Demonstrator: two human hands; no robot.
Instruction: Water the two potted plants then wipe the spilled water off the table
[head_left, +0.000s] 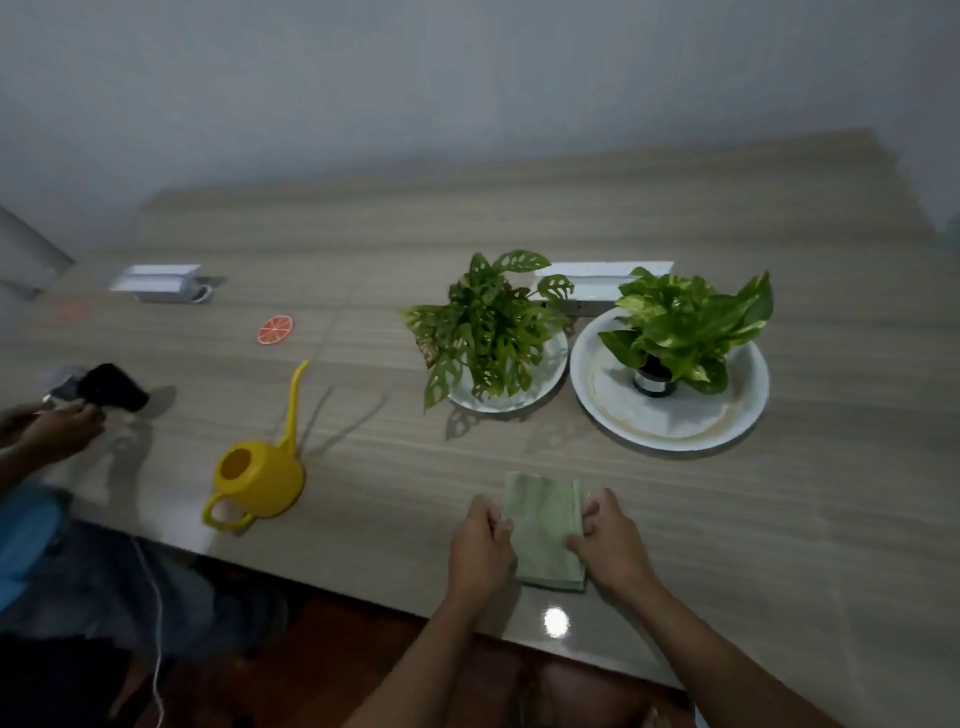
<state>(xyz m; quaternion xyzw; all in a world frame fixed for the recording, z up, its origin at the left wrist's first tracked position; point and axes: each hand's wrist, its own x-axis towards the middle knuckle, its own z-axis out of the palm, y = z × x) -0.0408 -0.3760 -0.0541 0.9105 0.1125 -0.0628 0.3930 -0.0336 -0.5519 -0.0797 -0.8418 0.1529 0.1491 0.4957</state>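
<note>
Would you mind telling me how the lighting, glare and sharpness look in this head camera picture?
Head view: dim, soft light; a bright glare spot on the table edge near the folded green cloth; the yellow watering can casts faint spout shadows; wide-angle bending curves the far table edge; the second person's hand at left is motion-blurred, and the corners look soft.

Two potted plants (488, 325) (685, 325), two plates (550, 387) (727, 421), one watering can (262, 480), one cloth (545, 530), perhaps two boxes (156, 280) (602, 291).
</note>
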